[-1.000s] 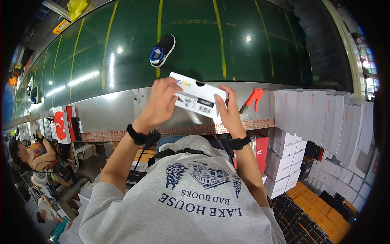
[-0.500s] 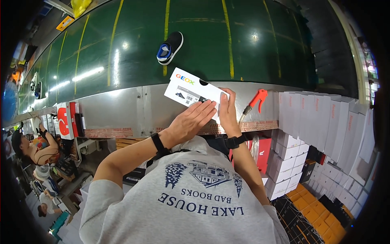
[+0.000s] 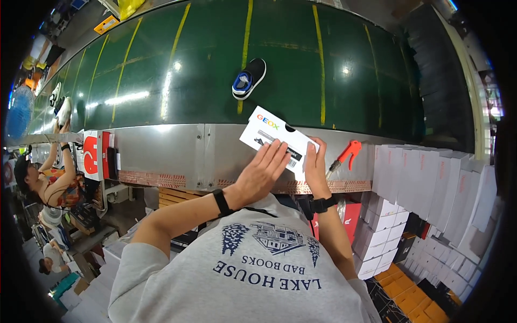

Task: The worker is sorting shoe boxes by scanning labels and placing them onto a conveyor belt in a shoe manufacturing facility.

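Green belt (image 3: 204,91) with yellow cross lines runs along the far side of the workplace, edged by a bare metal ledge (image 3: 156,156). A dark shoe with a blue lining (image 3: 252,78) lies on the belt, just beyond the white box (image 3: 276,133) at the person's hands. That box sits tilted over the ledge, its labelled side facing up toward the person; whether it rests on the metal cannot be told.

The right hand (image 3: 314,169) has the box by its right end — thumb on the near face, fingers curled round the edge. The left hand (image 3: 258,175) lies flat, fingers straight and together across the label, gripping nothing. The step in hand looks like pressing or smoothing that label — a judgement from the flat palm alone. A next move would call for a steady right-hand hold while the left palm lifts clear without dragging the label's edge.

A red-handled air gun (image 3: 350,152) lies on the ledge near the right hand, with stacked pale boxes (image 3: 420,172) beyond it.
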Demonstrator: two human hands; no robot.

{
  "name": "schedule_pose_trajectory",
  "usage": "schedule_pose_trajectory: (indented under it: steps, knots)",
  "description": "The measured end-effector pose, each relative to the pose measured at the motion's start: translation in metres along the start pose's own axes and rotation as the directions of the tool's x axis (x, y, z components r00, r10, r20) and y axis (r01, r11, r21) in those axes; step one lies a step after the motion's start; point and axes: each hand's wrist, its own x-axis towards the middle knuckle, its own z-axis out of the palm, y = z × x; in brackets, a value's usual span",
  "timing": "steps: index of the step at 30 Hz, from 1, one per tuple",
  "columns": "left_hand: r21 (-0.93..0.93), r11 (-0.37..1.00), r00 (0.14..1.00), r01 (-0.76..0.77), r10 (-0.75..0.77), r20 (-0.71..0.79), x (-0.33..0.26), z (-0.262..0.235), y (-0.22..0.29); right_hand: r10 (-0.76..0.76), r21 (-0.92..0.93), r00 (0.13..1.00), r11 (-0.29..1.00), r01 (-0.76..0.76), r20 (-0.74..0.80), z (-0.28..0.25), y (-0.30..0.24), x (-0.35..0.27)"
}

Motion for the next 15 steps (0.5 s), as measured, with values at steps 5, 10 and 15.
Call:
schedule_pose_trajectory:
  steps: [5, 10, 15]
  knots:
    - [-0.021, 0.999, 0.998, -0.041, 0.040, -0.048, -0.007, 0.003, -0.023, -0.068, -0.056, 0.990, 0.996, 0.075, 0.124, -0.008, -0.006, -0.005]
    - [0.056, 0.998, 0.999, -0.008, 0.011, -0.050, -0.023, -0.017, -0.074, -0.022, -0.047, 0.987, 0.998, 0.030, 0.157, -0.015, -0.011, -0.003]
    - [0.069, 0.923, 0.925, 0.379, -0.379, -0.010, -0.073, 0.022, -0.171, 0.055, -0.245, 0.993, 0.969, -0.028, 0.103, -0.020, -0.025, 0.002]
